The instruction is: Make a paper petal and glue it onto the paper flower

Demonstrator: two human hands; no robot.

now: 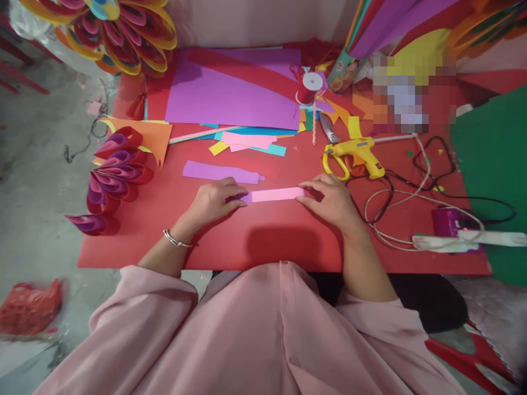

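Observation:
A pink paper strip point(274, 195), laid over a purple one, stretches level between my two hands just above the red table point(230, 241). My left hand point(216, 200) pinches its left end, where the purple paper shows. At the right end, my right hand point(329, 200) grips the strip between thumb and fingers. Just beyond my left hand lie several purple paper strips point(222, 172) in a loose stack. Pink strips point(249, 140) lie farther back, with yellow and blue pieces around them.
A yellow glue gun point(356, 151) and yellow-handled scissors point(335, 164) lie to the right, among tangled cables point(387, 203) and a power strip point(436, 243). Looped paper petals point(119, 170) stand at the left. Purple sheets point(234, 88) and a thread spool point(309, 88) are at the back.

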